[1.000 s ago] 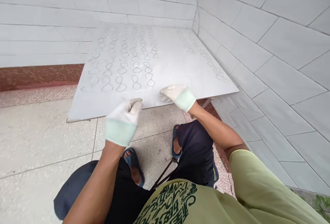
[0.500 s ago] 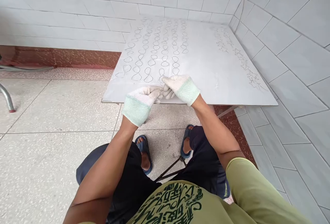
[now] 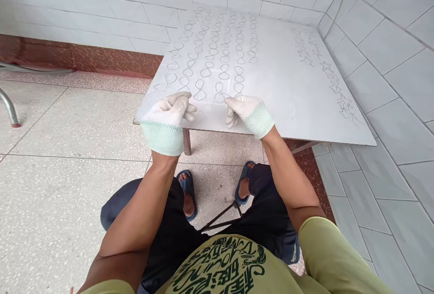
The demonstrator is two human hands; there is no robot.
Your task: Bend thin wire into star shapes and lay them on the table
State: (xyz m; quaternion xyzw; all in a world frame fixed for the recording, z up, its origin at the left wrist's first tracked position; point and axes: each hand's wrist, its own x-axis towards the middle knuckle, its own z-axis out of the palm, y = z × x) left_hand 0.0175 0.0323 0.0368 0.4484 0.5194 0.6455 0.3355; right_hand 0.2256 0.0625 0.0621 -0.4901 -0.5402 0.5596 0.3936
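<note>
My right hand, in a white glove with a mint cuff, is over the near edge of a white board. Its thumb and forefinger pinch a thin wire figure-eight, whose loops show just beyond the fingertips. My left hand, gloved alike, is apart from it at the board's near left. Its fingers are curled together; whether anything thin is between them, I cannot make out. Several wire figure-eights lie in rows on the white board, the nearest ones just past my hands.
Several star-shaped wire pieces lie along the board's right side. Tiled walls border the board at the back and right. A metal leg stands on the floor at far left. Dark thin rods are between my feet.
My left hand has come away from my right hand, moving left and a little up. My right hand has shifted slightly right, still pinching the wire. The view has tilted a little.
</note>
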